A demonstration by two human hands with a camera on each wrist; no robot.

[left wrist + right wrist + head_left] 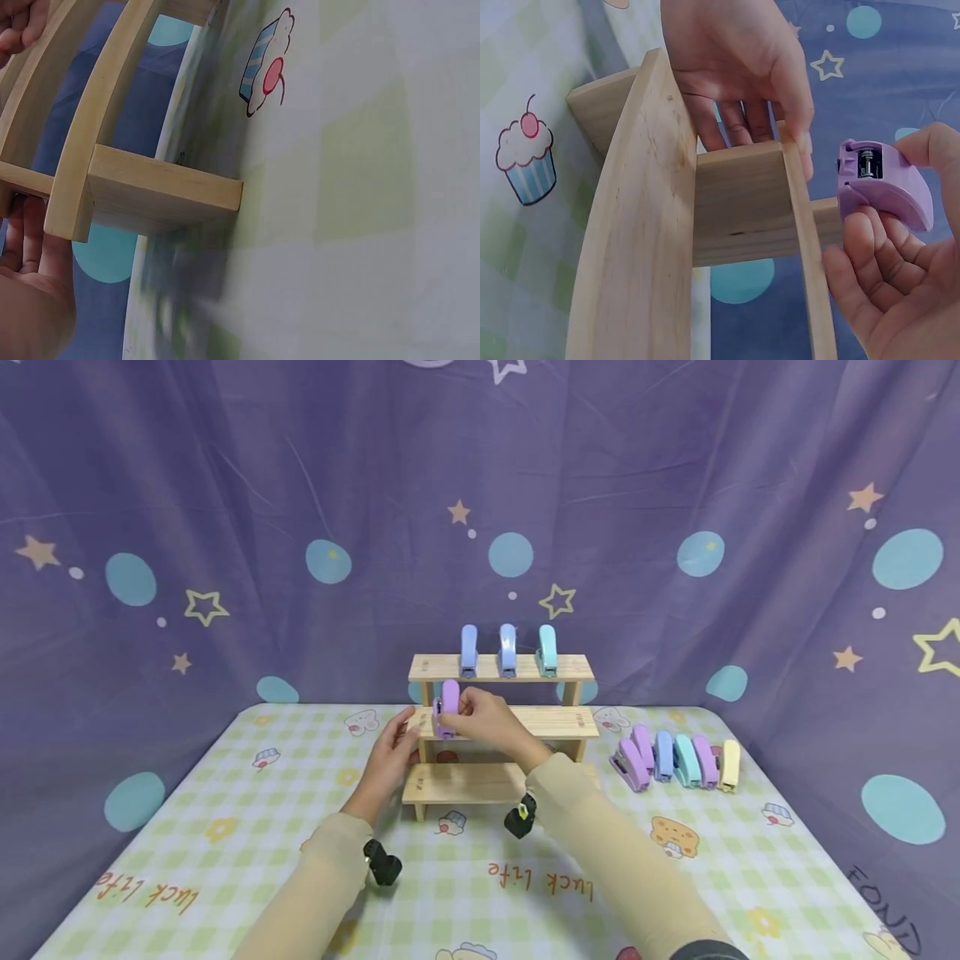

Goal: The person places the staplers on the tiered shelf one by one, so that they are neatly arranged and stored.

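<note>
Item inspected: one purple stapler [450, 700], found near the centre of the head frame, over the left part of the middle shelf [555, 722]. It is pinched between thumb and fingers of the right hand [483, 714]; the right wrist view shows a gap between it and the shelf board. The left hand [387, 756] grips the left end of the same shelf, digits on both faces of the board. The step is judged to be setting the stapler down on this shelf. For good practice, the base should be levelled to the board and lowered straight, with the nose squared to the front edge; the thumb and fingers should part only once the base bears fully. A tilted landing could tip it, and a drop too near the edge could send it over. The left hand's hold should be kept light, to steady without shifting the rack. For alignment, reference may be made to the top shelf [525, 667], upper centre, where two blue staplers [507, 647] and a teal stapler [547, 647] stand apart, noses forward. Care is advised that the right knuckles do not brush these. Below lies the bottom shelf [457, 783]; at right of frame, a row of six staplers [663, 756] rests on the checked tablecloth [262, 827].
</note>
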